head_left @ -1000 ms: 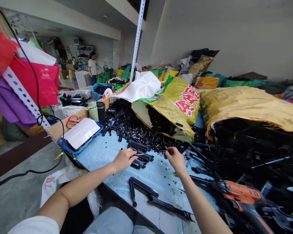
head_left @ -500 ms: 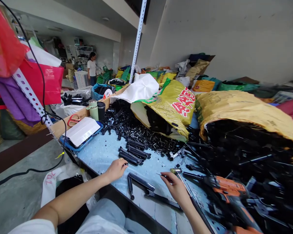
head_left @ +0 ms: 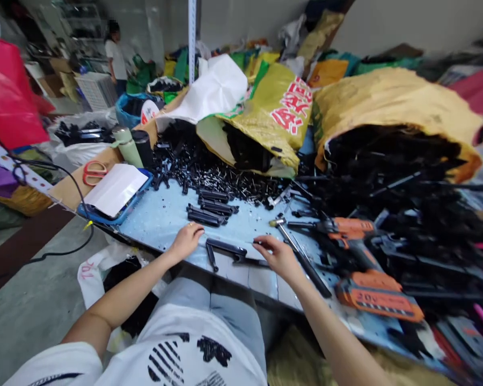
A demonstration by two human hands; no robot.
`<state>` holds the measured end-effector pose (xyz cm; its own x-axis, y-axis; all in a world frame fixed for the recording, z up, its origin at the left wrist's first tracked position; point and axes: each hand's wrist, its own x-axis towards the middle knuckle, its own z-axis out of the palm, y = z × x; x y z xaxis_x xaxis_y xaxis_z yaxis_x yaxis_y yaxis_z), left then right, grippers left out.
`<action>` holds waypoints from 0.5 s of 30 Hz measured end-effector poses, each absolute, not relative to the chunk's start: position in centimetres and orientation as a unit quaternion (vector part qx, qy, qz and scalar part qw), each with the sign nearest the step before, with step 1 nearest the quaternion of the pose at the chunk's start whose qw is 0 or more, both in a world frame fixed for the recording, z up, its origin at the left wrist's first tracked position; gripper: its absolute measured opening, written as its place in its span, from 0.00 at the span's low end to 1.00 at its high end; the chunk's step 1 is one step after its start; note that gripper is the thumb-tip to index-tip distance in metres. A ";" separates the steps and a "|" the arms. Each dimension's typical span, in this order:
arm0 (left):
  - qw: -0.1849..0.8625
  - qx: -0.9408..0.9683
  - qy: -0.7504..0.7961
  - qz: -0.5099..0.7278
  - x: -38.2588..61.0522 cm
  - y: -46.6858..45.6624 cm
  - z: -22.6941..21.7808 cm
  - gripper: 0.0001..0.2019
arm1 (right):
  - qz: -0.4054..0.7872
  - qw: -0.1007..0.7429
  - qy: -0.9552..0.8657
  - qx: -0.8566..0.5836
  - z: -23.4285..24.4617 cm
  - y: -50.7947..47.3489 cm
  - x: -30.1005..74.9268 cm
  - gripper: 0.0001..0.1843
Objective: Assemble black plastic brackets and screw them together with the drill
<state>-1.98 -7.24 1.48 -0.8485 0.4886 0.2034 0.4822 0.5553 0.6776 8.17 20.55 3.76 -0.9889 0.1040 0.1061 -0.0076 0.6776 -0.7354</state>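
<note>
My left hand (head_left: 188, 238) is pinched closed just in front of a stack of black metal bars (head_left: 207, 215); what sits between its fingertips is too small to make out. To the right, my right hand (head_left: 277, 256) has thumb and forefinger together on a tiny thin pin, its tip blurred. Between both hands a hinged black bracket (head_left: 227, 247) lies on the blue tabletop (head_left: 165, 206), one short arm folded toward me. The bracket's right end passes behind my right fingers. Beside that hand rests a hammer (head_left: 306, 262) with a black handle.
An orange cordless drill (head_left: 352, 228) lies at right, near heaped black parts (head_left: 398, 161) spilling from a yellow sack (head_left: 386, 102). Small pins and fittings (head_left: 225, 177) are piled at the back. Red scissors (head_left: 94, 172), white paper (head_left: 116, 188) and a green cup (head_left: 127, 147) are at left.
The view has tilted downward and swung, so the table shows higher and the drill's battery is in sight. Both hands stay pinched, the right one closer to the bracket.
</note>
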 end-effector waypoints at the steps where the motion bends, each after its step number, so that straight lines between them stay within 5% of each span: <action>1: 0.000 0.274 0.881 0.386 -2.2 -7.3 1.4 0.08 | 0.398 0.065 -0.915 -0.030 3.9 20.5 8.3 0.19; 15: 0.000 0.410 0.895 0.175 -1.3 -5.1 2.0 0.09 | 0.294 -0.043 -0.955 0.001 4.3 20.1 7.2 0.07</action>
<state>-1.27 -5.07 2.04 -0.6634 0.7345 0.1426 0.7343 0.6025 0.3127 7.24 20.12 4.27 -0.9963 -0.0272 -0.0812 0.0231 0.8276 -0.5609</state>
